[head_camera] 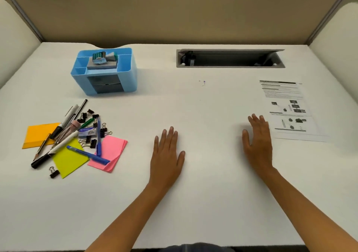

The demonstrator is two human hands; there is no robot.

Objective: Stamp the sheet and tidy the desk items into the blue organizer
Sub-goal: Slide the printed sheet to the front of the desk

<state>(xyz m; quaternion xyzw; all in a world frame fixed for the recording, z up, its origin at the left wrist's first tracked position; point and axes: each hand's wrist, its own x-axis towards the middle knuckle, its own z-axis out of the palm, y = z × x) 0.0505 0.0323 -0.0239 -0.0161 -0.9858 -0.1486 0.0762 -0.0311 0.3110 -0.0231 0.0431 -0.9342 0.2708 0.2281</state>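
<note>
The left hand [166, 154] and right hand [258, 145] are resting flat, fingers straight, holding nothing. With neither hand pinning it, the sheet [290, 112] is probably risking a slide and smudge under the stamp [104, 59].

Position: on my head, close above the desk [203, 100].
Facing: forward and down.
Frame: both my forearms [124, 220] at the bottom edge; partition [174, 17] at top.

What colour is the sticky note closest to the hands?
Pink. The sticky note shows best in the head view, left of the left hand.
</note>
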